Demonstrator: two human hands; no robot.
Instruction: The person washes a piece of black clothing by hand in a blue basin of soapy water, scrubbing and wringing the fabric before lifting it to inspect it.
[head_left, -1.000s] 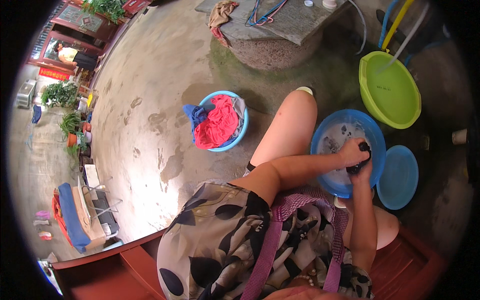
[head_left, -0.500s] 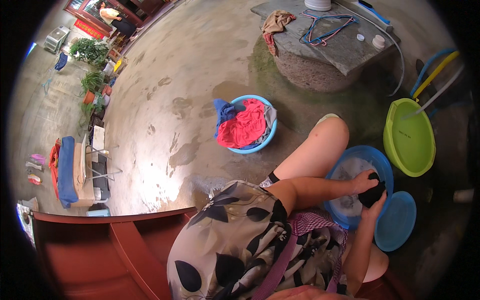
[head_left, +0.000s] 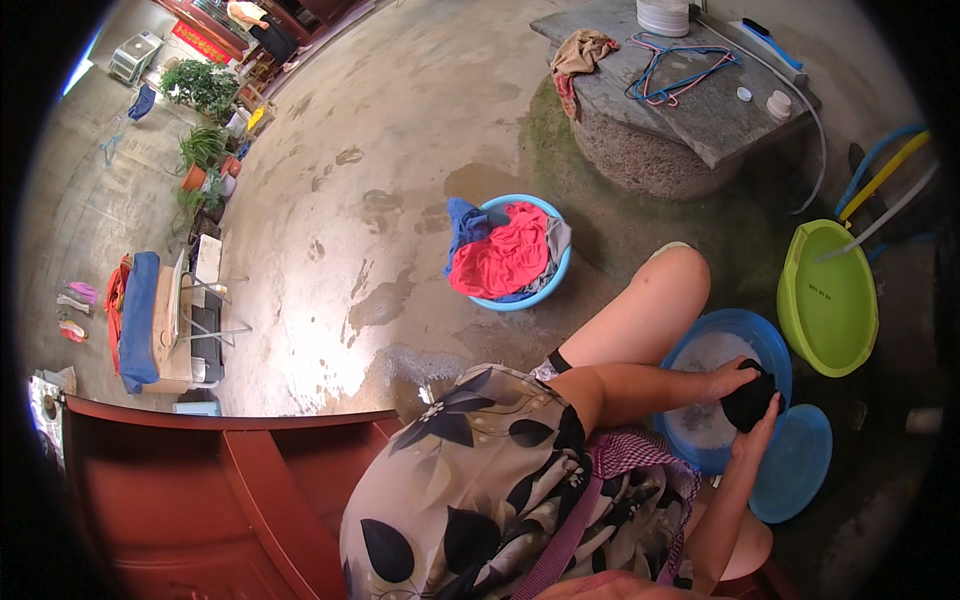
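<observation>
A bunched black cloth (head_left: pixel 748 398), whose exact kind I cannot make out, is held between both hands over a blue basin (head_left: pixel 768 334). My left hand (head_left: pixel 733 378) grips its upper left side with curled fingers. My right hand (head_left: pixel 757 432) closes on the lower right side, the fingers partly hidden. Whitish suds and water (head_left: pixel 700 416) show in the basin beneath the cloth. Against the basin's lower right side is a flat round blue basin or lid (head_left: pixel 800 465).
A light-blue tub (head_left: pixel 563 265) of red, blue and grey clothes stands ahead on wet concrete. To the right is a green basin (head_left: pixel 832 300) with hoses (head_left: pixel 885 190) beside it. A stone slab (head_left: pixel 690 110) bears hangers (head_left: pixel 655 75) and a rag (head_left: pixel 582 52).
The whole view has shifted slightly, so the surroundings sit a little further right. Both hands keep hold of the black cloth, which looks slightly reshaped between them.
</observation>
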